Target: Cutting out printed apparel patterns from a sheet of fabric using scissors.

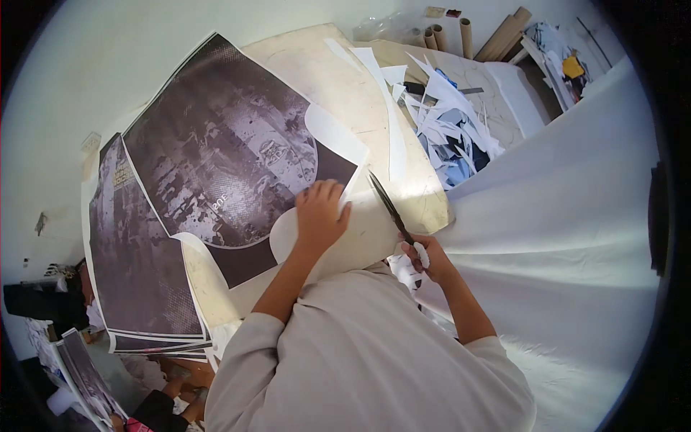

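Observation:
A large sheet (237,115) printed in dark grey-purple with pale blotches covers much of the table in front of me. My left hand (322,216) rests palm down on its near right corner, fingers stretched and the thumb apart. To the right, my right hand (423,258) is closed around the pale-wrapped handle of a pair of dark scissors (391,203). Their long blades point up and left, ending just right of the sheet's white edge. Beyond the far left edge of this piece lies a second similar printed sheet (140,252).
The cream table (291,50) has a rounded right end. White offcut strips (392,129) lie along it, beside a heap of paper scraps (450,137). Cardboard tubes (466,39) stand at the back. A white curtain (561,194) hangs on the right; another person's arm (173,392) shows lower left.

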Demonstrator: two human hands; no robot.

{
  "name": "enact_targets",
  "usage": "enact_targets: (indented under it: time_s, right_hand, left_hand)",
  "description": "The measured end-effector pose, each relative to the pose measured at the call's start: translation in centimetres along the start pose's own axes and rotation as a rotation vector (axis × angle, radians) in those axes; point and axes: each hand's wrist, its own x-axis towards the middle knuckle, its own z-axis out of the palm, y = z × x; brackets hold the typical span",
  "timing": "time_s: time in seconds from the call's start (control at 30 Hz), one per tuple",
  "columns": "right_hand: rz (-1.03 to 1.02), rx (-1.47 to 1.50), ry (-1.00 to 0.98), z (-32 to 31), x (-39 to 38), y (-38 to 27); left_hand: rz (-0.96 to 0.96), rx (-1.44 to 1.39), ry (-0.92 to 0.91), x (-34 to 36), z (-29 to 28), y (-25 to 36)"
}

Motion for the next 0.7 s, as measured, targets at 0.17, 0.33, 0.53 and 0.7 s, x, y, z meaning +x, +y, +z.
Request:
enact_targets:
  time_s: [0.17,0.33,0.53,0.7]
  right_hand:
    - [0.110,0.019,-0.086,-2.1,1.7,-3.1]
    - [0.131,-0.030,-0.174,-2.9,3.6,-5.1]
    - [0.151,-0.075,-0.258,-4.1,6.0,-6.1]
    - [0.165,-0.068,-0.301,-4.8,7.6,-6.4]
  left_hand:
    - [0.037,-0.077,-0.019,-0.4,4.2,0.9]
    - [0.030,-0.040,-0.045,-0.6,3.9,0.7]
    - [0.021,-0.048,-0.069,-0.8,4.0,0.7]
    - [0.005,-0.040,-0.075,-0.6,4.1,0.8]
